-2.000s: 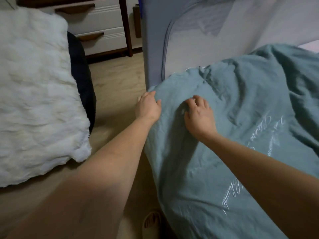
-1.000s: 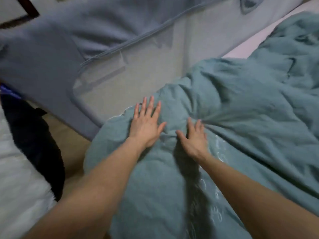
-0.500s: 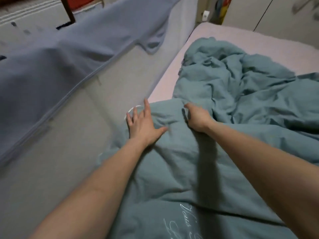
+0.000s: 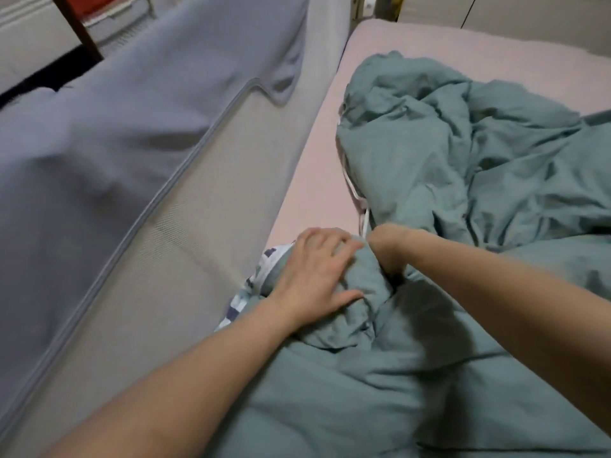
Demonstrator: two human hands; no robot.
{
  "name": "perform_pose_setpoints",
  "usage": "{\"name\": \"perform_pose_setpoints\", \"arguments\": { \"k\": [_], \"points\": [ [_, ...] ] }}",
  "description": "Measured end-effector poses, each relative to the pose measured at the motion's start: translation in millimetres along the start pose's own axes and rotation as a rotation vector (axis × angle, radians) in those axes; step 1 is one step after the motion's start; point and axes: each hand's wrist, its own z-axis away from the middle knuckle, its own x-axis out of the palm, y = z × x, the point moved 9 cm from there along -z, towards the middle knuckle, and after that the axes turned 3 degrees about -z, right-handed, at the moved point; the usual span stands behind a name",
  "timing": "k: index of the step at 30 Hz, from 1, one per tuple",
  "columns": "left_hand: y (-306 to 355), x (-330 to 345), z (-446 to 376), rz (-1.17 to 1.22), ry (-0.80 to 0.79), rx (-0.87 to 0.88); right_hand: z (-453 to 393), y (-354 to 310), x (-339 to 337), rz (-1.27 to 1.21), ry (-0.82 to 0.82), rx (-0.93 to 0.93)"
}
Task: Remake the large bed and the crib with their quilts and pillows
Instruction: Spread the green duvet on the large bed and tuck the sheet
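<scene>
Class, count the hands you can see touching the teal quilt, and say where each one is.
2. The left hand lies spread on the bunched quilt edge near the mesh bed rail. The right hand, beside it, is fisted into the quilt, fingers hidden.

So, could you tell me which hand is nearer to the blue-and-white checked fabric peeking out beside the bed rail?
Left. The left hand rests on the teal quilt right beside the checked fabric; the right hand, bunching quilt, sits farther off on the left hand's other side.
</scene>
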Motion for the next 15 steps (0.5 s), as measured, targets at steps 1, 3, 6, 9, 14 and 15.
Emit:
{"name": "perform_pose_setpoints", "arguments": {
  "k": [1, 3, 6, 9, 14, 15],
  "points": [
    [-31, 7, -3, 0.03, -0.121, -0.259, 0, -2, -3, -0.033, 0.023, 0.013],
    [-65, 35, 5, 0.145, -0.458, -0.563, 6, 1, -15, -0.12, 0.142, 0.084],
    [-86, 58, 11, 0.287, -0.636, -0.772, 25, 55, -54, -0.512, 0.575, 0.432],
    [-115, 11, -27, 0.164, -0.153, -0.837, 44, 110, -105, -0.842, 0.929, 0.775],
    [-133, -32, -74, 0.012, 0.132, -0.811, 62, 138, -137, -0.993, 1.173, 0.969],
    [-130, -26, -70, -0.092, 0.12, -0.797, 52, 129, -130, -1.006, 1.136, 0.871]
  ]
}}
